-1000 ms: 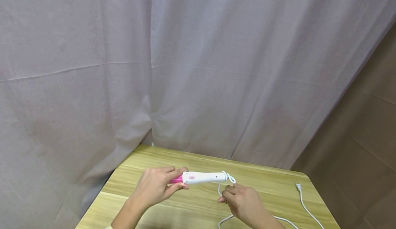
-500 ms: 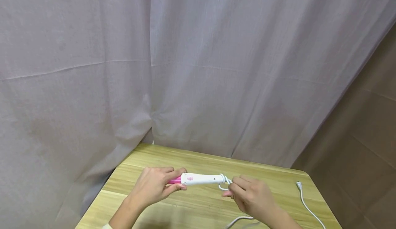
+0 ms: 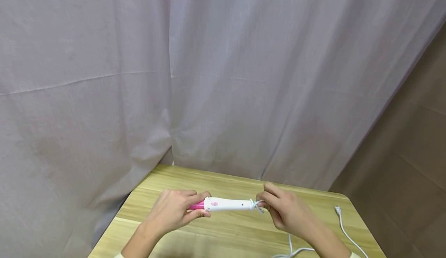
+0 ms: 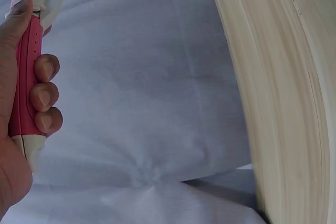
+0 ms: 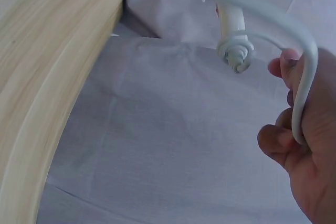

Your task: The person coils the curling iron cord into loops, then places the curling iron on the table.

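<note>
My left hand (image 3: 170, 211) grips the pink section of a slim hair straightener (image 3: 226, 204), held level above the table. In the left wrist view the thumb lies along the straightener (image 4: 26, 77) and the fingers curl round its pink casing. The white handle points right, with a small pink switch on it. At the handle's end the white cord (image 5: 265, 11) is wound in loops. My right hand (image 3: 290, 213) pinches the cord close to that end; in the right wrist view a thicker stretch of it arches across the hand (image 5: 310, 129).
A wood-grain table (image 3: 230, 238) lies under both hands. The cord's plug (image 3: 337, 210) rests near its right edge, and more cord (image 3: 296, 251) lies at the front. Grey curtain (image 3: 223, 95) hangs behind and to the left, with a brown one (image 3: 411, 153) on the right.
My right hand has moved right and up, with its grip now at the cord loops by the handle's end. Loose cord on the table has shifted right. My left hand has stayed nearly still.
</note>
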Motion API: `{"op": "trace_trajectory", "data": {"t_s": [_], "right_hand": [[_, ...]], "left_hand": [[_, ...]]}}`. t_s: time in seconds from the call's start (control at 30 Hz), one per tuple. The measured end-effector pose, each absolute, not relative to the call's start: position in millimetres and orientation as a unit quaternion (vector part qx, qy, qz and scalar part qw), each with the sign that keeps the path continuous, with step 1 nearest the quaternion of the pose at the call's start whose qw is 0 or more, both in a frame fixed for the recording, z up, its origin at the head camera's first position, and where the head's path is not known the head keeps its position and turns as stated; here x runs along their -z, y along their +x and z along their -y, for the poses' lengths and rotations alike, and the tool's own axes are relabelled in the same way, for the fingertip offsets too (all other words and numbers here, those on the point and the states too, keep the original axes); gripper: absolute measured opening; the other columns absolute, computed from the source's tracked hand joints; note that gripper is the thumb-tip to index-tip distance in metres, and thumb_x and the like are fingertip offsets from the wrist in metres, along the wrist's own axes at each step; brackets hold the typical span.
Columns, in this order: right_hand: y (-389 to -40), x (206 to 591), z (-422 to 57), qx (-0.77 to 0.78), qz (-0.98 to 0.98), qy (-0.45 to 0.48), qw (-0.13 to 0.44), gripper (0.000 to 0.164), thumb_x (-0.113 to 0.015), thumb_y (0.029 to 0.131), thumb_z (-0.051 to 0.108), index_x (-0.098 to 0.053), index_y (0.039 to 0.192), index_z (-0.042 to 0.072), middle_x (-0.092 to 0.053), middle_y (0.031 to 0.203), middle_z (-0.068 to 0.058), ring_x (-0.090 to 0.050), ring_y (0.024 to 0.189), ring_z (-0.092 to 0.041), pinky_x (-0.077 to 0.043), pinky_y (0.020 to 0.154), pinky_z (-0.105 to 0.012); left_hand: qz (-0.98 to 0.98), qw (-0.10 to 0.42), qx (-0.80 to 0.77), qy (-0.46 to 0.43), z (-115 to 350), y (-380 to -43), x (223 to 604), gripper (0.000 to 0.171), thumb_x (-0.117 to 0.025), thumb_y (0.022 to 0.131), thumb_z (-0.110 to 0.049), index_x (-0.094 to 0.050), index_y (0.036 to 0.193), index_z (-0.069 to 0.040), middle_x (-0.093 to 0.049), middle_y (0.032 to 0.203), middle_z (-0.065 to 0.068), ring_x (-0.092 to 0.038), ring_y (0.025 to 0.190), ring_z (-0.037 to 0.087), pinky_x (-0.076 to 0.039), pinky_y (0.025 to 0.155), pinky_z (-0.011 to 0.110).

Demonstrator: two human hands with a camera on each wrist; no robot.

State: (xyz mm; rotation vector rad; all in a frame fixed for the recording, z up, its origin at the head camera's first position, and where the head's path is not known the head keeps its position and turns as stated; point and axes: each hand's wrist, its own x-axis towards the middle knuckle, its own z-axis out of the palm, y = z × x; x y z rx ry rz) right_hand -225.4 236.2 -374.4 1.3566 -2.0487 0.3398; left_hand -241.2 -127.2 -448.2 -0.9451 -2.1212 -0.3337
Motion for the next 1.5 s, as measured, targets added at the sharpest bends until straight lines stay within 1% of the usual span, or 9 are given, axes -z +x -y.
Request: {"op": "trace_trajectory", "data": {"t_s": [0.47,0.73,0.87,0.97,1.17,1.23,1.37,1.43,1.5], "right_hand": [[-250,371,-233,-0.173,0.796,0.452,0.364,0.035,-0.053,0.116,0.034,-0.071,0.103,0.006,-0.054,0.093,0.004,-0.036,0.069,0.006,-0.035,0.057,-0.008],[-271,376,-236,-0.187,0.790,0.419,0.407,0.031,-0.059,0.113,0.031,-0.071,0.099,0.006,-0.059,0.091,0.001,-0.051,0.072,-0.003,-0.044,0.064,-0.016],[-273,385,-237,-0.186,0.812,0.390,0.392,0.011,-0.082,0.098,0.011,-0.071,0.096,0.007,-0.058,0.088,0.003,-0.048,0.072,-0.002,-0.043,0.065,-0.016],[-272,393,-237,-0.177,0.824,0.382,0.379,0.023,-0.091,0.084,0.001,-0.071,0.091,0.010,-0.057,0.083,0.006,-0.045,0.071,0.001,-0.041,0.062,-0.014],[-270,406,-236,-0.155,0.827,0.394,0.370,0.023,-0.077,0.104,0.029,-0.071,0.085,0.018,-0.055,0.079,0.010,-0.040,0.067,0.006,-0.038,0.057,-0.013],[-268,411,-236,-0.147,0.827,0.400,0.366,0.022,-0.077,0.104,0.030,-0.072,0.085,0.020,-0.054,0.079,0.011,-0.037,0.066,0.007,-0.037,0.056,-0.013],[-263,422,-236,-0.121,0.829,0.410,0.360,0.021,-0.091,0.087,0.013,-0.072,0.087,0.023,-0.049,0.077,0.012,-0.030,0.067,0.009,-0.031,0.054,-0.012],[-260,429,-235,-0.111,0.828,0.415,0.360,0.029,-0.092,0.075,0.005,-0.073,0.087,0.023,-0.049,0.077,0.013,-0.029,0.068,0.010,-0.029,0.054,-0.012],[-258,434,-235,-0.111,0.824,0.422,0.362,0.029,-0.090,0.072,0.006,-0.070,0.086,0.022,-0.049,0.077,0.012,-0.028,0.068,0.009,-0.029,0.054,-0.012]], "left_hand": [[0.831,0.376,0.137,-0.386,124,-235,446,0.045,-0.075,0.091,-0.070,-0.078,0.124,-0.039,-0.062,0.074,-0.021,-0.030,0.060,-0.009,-0.018,0.051,0.012],[0.822,0.391,0.128,-0.392,120,-231,445,0.044,-0.072,0.093,-0.072,-0.075,0.124,-0.041,-0.055,0.072,-0.021,-0.025,0.059,-0.009,-0.014,0.051,0.012],[0.818,0.402,0.123,-0.392,117,-229,444,0.043,-0.068,0.095,-0.073,-0.075,0.123,-0.042,-0.054,0.072,-0.021,-0.027,0.058,-0.009,-0.015,0.050,0.012],[0.816,0.406,0.122,-0.394,115,-228,445,0.043,-0.066,0.096,-0.074,-0.075,0.124,-0.041,-0.055,0.072,-0.021,-0.029,0.057,-0.008,-0.017,0.050,0.012],[0.817,0.408,0.132,-0.385,117,-230,448,0.047,-0.062,0.098,-0.075,-0.077,0.124,-0.039,-0.058,0.072,-0.021,-0.031,0.058,-0.008,-0.019,0.050,0.012],[0.816,0.413,0.136,-0.381,117,-231,448,0.048,-0.061,0.098,-0.076,-0.077,0.124,-0.039,-0.059,0.072,-0.021,-0.031,0.058,-0.008,-0.019,0.050,0.013],[0.812,0.419,0.143,-0.380,118,-232,448,0.045,-0.063,0.098,-0.074,-0.076,0.124,-0.040,-0.058,0.072,-0.022,-0.031,0.057,-0.008,-0.018,0.049,0.013],[0.811,0.421,0.145,-0.379,119,-233,449,0.044,-0.063,0.099,-0.074,-0.076,0.124,-0.040,-0.058,0.072,-0.022,-0.030,0.057,-0.008,-0.017,0.049,0.013],[0.811,0.422,0.149,-0.377,120,-234,449,0.045,-0.061,0.099,-0.074,-0.077,0.124,-0.040,-0.058,0.071,-0.021,-0.030,0.057,-0.008,-0.016,0.050,0.013]]}}
